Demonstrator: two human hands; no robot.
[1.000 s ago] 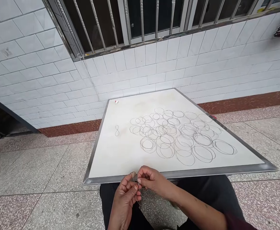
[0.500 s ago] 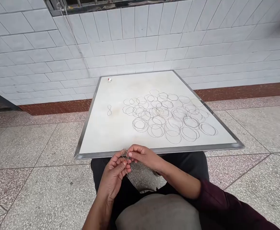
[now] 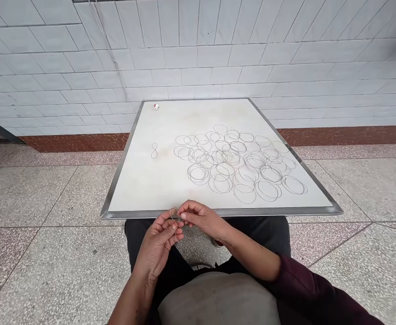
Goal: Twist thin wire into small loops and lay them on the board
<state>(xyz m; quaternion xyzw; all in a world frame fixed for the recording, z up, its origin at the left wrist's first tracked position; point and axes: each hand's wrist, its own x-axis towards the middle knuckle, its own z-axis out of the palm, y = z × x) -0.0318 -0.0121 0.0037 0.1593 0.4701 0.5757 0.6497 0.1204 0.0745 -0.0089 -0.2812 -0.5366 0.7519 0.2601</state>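
Between my hands, just over the table's near edge, is a thin wire [image 3: 175, 208] bent into a small loop, with its lower end hanging below the fingers. My left hand [image 3: 162, 234] pinches it between thumb and fingers. My right hand [image 3: 198, 218] grips the loop's right side with thumb and forefinger. On the left of the white table [image 3: 137, 185] lies a wire twisted into a figure eight [image 3: 154, 150]. Many thin wire rings [image 3: 221, 170] lie overlapping across the middle and right of the tabletop.
A small red and white object [image 3: 156, 107] sits at the table's far left corner. Grey metal edging [image 3: 272, 211] frames the tabletop. A tiled wall [image 3: 181, 58] stands behind it, with a cord [image 3: 112, 56] hanging down. Speckled floor [image 3: 66, 262] surrounds the table.
The view has tilted slightly downward and shifted a little. Both hands keep their hold on the wire, with only small finger movement. The rings and the figure eight lie as before.
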